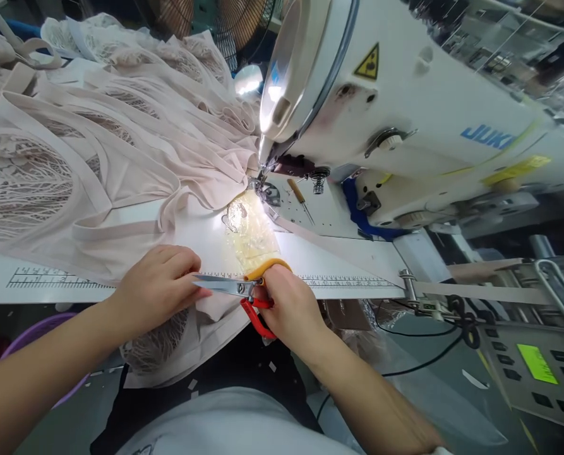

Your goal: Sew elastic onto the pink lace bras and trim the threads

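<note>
Sewing machine: white, marked JUKI, it towers over the right half of a pale work surface.
Garment heap: beige pieces with lace panels spread across the left half, reaching up to the machine's head.
Draped garment: one beige piece hangs over the near edge, below the left hand, above the worker's lap.
Ruler: a printed scale runs along that edge, passing behind both hands.
Left hand: fingers drawn together, pinching the draped garment, though the pinch itself is partly hidden.
Right hand: fingers clamped around the scissors' handles, just across from the left.
Scissors: held at the near edge between the hands, long axis nearly parallel to it; orange and red handles sit in the right fingers, while the blades point left, straight at the left fingertips. The tips end right by them; whether they touch cannot be told.
Pick: wooden-handled, it lies on the machine's bed, well beyond the scissors.
</note>
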Demonstrator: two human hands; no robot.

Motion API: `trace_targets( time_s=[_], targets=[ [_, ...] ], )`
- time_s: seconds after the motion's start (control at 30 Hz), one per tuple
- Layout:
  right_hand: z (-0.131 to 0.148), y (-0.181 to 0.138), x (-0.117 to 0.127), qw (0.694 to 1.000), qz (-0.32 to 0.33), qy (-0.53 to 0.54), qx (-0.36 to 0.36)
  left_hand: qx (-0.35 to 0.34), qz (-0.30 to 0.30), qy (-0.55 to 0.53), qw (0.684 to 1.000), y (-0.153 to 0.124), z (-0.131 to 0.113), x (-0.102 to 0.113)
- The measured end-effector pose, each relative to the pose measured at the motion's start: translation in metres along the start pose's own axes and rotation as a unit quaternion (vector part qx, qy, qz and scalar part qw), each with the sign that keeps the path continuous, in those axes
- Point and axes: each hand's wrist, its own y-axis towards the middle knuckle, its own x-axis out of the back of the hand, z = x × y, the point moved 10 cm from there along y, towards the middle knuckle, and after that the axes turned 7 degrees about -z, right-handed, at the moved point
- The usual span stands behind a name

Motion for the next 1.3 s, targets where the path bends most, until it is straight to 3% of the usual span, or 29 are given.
trace_targets(
  time_s=[0.3,0.63,0.8,0.97,1.13,1.3],
  targets=[
    [-0.003,0.003,0.002,0.999,-0.024,-0.003,-0.028,0.012,-0.013,-0.016,1.0,-0.011,-0.019,0.005],
    [-0.005,0.008,-0.004,0.997,0.003,0.046,-0.067,0.021,-0.107,0.046,0.993,-0.031,-0.038,0.017],
    [-0.004,0.008,-0.005,0.997,0.008,0.044,-0.067,0.062,-0.083,0.048,0.994,-0.036,-0.035,0.01],
    [-0.004,0.007,-0.005,0.996,0.018,0.045,-0.069,0.098,-0.031,0.045,0.994,-0.024,-0.032,0.012],
    [-0.007,0.004,-0.012,0.992,0.059,0.055,-0.099,0.053,0.002,0.088,0.995,-0.011,-0.033,0.015],
    [-0.002,0.004,-0.01,0.994,0.057,0.043,-0.086,0.009,0.017,0.069,0.997,-0.027,-0.046,0.009]
  ],
)
